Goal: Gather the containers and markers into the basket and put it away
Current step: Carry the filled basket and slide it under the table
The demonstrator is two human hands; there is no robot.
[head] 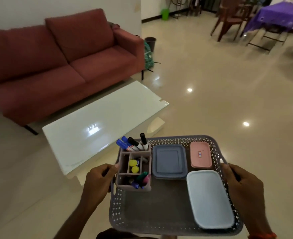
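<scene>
Though dim, 3 containers (169, 161), 10ish markers (143, 138)

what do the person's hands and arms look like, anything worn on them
Both hands are bare, with no gloves. The left hand and its forearm show no sleeve, watch or ring that I can make out. The right hand is uncovered too, but an orange band circles its wrist at the picture's lower edge.

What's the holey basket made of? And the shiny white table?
The basket looks like matte grey moulded plastic: its walls are a regular lattice of holes. The table top looks like glossy glass or lacquer, since it mirrors a light; I cannot tell which.
</scene>
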